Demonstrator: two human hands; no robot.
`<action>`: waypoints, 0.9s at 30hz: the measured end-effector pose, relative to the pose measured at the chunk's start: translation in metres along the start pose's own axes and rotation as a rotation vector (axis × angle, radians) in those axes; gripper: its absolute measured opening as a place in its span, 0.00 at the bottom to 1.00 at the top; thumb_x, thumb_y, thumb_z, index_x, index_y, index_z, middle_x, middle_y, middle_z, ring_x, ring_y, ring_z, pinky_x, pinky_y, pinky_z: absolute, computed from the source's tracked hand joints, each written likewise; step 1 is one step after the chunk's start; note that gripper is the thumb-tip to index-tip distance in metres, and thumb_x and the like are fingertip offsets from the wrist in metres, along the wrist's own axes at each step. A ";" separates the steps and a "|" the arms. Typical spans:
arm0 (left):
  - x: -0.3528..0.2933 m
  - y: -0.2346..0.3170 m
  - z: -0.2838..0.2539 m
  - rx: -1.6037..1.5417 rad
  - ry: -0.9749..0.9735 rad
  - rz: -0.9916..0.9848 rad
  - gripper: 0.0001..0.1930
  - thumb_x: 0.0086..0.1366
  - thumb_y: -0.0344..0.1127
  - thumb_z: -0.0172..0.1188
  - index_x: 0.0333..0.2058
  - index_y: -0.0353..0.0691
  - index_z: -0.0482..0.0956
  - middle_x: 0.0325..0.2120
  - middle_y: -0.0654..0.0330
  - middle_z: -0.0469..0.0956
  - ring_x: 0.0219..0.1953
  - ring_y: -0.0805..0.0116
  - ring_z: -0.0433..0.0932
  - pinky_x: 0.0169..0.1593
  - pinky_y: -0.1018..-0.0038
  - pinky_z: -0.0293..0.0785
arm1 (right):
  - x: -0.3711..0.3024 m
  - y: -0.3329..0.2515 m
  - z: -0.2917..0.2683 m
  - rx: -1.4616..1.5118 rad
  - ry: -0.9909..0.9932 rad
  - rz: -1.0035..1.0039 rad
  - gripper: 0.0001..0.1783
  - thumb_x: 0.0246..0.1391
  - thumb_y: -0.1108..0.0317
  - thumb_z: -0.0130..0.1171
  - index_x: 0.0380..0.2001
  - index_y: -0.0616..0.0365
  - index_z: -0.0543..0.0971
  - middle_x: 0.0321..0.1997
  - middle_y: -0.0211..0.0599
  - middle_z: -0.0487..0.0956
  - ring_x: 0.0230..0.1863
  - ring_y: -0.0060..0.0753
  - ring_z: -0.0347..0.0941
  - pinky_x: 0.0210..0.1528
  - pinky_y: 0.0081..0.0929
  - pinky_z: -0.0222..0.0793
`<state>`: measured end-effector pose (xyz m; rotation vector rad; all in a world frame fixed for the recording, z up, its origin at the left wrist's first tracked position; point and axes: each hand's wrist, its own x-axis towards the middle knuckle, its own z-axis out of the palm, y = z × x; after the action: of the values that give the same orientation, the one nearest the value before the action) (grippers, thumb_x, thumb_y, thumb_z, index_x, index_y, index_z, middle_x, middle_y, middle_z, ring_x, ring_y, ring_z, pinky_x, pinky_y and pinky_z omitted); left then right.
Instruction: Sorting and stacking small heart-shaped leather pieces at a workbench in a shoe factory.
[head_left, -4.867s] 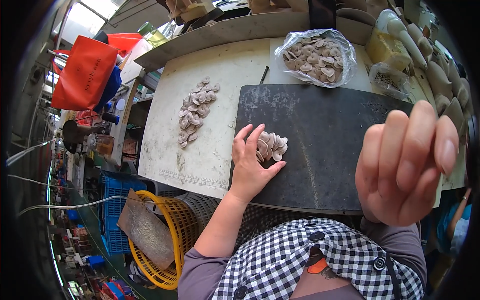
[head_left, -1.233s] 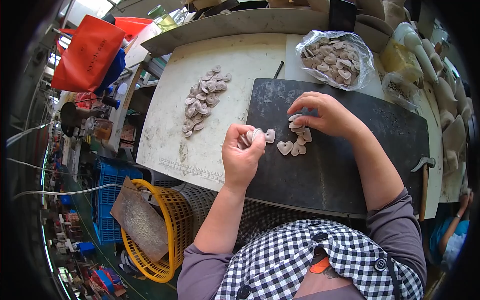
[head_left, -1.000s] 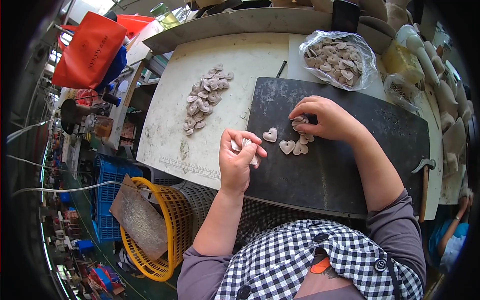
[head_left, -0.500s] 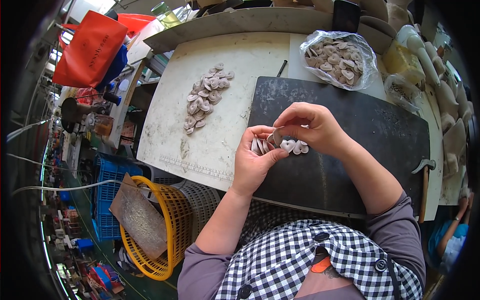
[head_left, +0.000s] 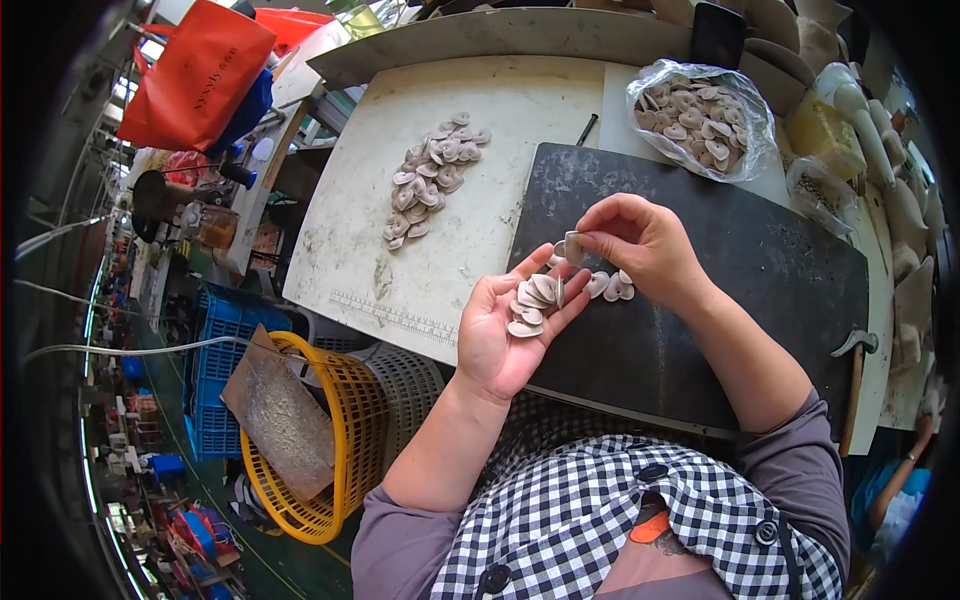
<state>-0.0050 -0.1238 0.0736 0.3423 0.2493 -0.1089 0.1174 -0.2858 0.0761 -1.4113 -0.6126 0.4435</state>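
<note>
My left hand (head_left: 503,335), palm up with its fingers partly spread, cradles several small beige heart-shaped pieces (head_left: 527,312). Just above those fingertips, my right hand (head_left: 640,250) pinches one similar flat piece (head_left: 574,248) between thumb and fingers. A few more heart-shaped pieces (head_left: 612,287) lie on the black mat (head_left: 700,370), partly hidden behind my hands. To the left, a long heap of the same pieces (head_left: 430,178) rests on the white board (head_left: 340,230). A clear plastic bag (head_left: 762,150) full of them stands at the back right.
A hammer (head_left: 855,390) lies along the mat's right edge. Behind the mat is a dark thin rod (head_left: 587,129). A small bag of tiny bits (head_left: 822,190) sits at the right. A yellow basket (head_left: 365,400) stands below the table's left side. Another person's arm (head_left: 905,470) shows far right.
My left hand has opened out, showing the pieces in its palm. My right hand has drawn slightly up and right with one piece. The whole view has shifted slightly.
</note>
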 end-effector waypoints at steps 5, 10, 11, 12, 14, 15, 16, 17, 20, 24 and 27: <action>-0.006 0.003 -0.008 0.009 0.024 0.082 0.31 0.56 0.23 0.40 0.61 0.27 0.59 0.59 0.36 0.65 0.64 0.42 0.63 0.70 0.50 0.57 | 0.001 -0.002 -0.003 -0.021 -0.004 0.007 0.06 0.57 0.78 0.61 0.38 0.64 0.79 0.38 0.32 0.81 0.42 0.21 0.78 0.48 0.20 0.75; -0.007 0.003 -0.013 -0.015 0.020 0.101 0.33 0.51 0.19 0.41 0.60 0.24 0.60 0.61 0.31 0.60 0.67 0.38 0.59 0.71 0.49 0.54 | 0.005 0.002 -0.010 -0.020 -0.009 -0.010 0.06 0.58 0.78 0.60 0.39 0.64 0.79 0.39 0.32 0.81 0.44 0.20 0.78 0.50 0.20 0.74; -0.007 0.002 -0.014 -0.020 0.016 0.103 0.33 0.51 0.18 0.41 0.60 0.24 0.61 0.62 0.31 0.60 0.67 0.39 0.59 0.71 0.49 0.54 | 0.006 0.002 -0.012 -0.025 -0.008 -0.013 0.06 0.58 0.78 0.60 0.40 0.64 0.79 0.40 0.32 0.81 0.45 0.20 0.77 0.50 0.20 0.74; -0.007 0.002 -0.015 -0.020 0.015 0.103 0.33 0.51 0.18 0.41 0.60 0.24 0.61 0.62 0.31 0.60 0.67 0.39 0.59 0.71 0.49 0.54 | 0.006 0.003 -0.013 -0.026 -0.007 -0.013 0.06 0.58 0.78 0.60 0.40 0.64 0.79 0.40 0.32 0.81 0.45 0.20 0.77 0.50 0.20 0.74; -0.007 0.002 -0.016 0.009 0.017 0.098 0.30 0.54 0.18 0.40 0.59 0.27 0.63 0.60 0.36 0.64 0.65 0.44 0.63 0.70 0.53 0.58 | 0.006 0.004 -0.014 -0.024 -0.014 -0.018 0.07 0.59 0.76 0.61 0.41 0.60 0.79 0.41 0.28 0.80 0.43 0.17 0.75 0.47 0.18 0.72; -0.007 0.003 -0.017 0.009 0.018 0.099 0.30 0.54 0.18 0.40 0.59 0.27 0.63 0.60 0.36 0.64 0.65 0.44 0.63 0.70 0.53 0.58 | 0.006 0.003 -0.012 -0.023 -0.016 -0.018 0.07 0.59 0.76 0.61 0.41 0.60 0.79 0.41 0.28 0.80 0.43 0.17 0.75 0.47 0.18 0.72; -0.007 0.003 -0.016 0.027 0.023 0.101 0.28 0.57 0.18 0.40 0.59 0.28 0.64 0.60 0.37 0.64 0.64 0.45 0.64 0.70 0.53 0.59 | 0.005 -0.001 -0.010 -0.030 -0.030 -0.007 0.08 0.59 0.77 0.60 0.42 0.62 0.79 0.41 0.30 0.81 0.44 0.19 0.76 0.48 0.19 0.73; -0.007 0.002 -0.016 0.046 0.027 0.101 0.25 0.59 0.19 0.41 0.58 0.28 0.64 0.60 0.37 0.65 0.64 0.46 0.65 0.69 0.54 0.60 | 0.004 -0.003 -0.009 -0.038 -0.042 0.004 0.08 0.59 0.78 0.59 0.42 0.63 0.79 0.41 0.32 0.81 0.45 0.20 0.77 0.50 0.20 0.74; -0.006 -0.001 -0.014 0.086 0.082 0.124 0.22 0.64 0.23 0.45 0.58 0.26 0.64 0.61 0.34 0.63 0.64 0.41 0.63 0.69 0.52 0.60 | 0.004 -0.001 -0.009 -0.046 -0.057 0.011 0.08 0.59 0.77 0.59 0.43 0.63 0.79 0.41 0.32 0.81 0.44 0.20 0.77 0.50 0.20 0.74; -0.005 -0.002 -0.022 0.064 0.087 0.116 0.18 0.69 0.28 0.47 0.54 0.27 0.68 0.58 0.36 0.67 0.62 0.42 0.66 0.68 0.53 0.62 | 0.005 0.000 -0.011 -0.067 -0.052 0.012 0.08 0.59 0.77 0.59 0.43 0.63 0.79 0.41 0.32 0.81 0.44 0.20 0.77 0.49 0.20 0.74; -0.003 0.000 -0.036 0.068 0.081 0.093 0.15 0.71 0.34 0.50 0.51 0.33 0.74 0.56 0.41 0.72 0.58 0.48 0.73 0.57 0.59 0.76 | 0.006 0.001 -0.014 -0.074 -0.042 0.001 0.08 0.60 0.76 0.59 0.43 0.63 0.79 0.41 0.32 0.81 0.43 0.19 0.77 0.47 0.20 0.74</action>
<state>-0.0161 -0.1114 0.0414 0.4256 0.3101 -0.0122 0.1306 -0.2924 0.0748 -1.4753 -0.6679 0.4566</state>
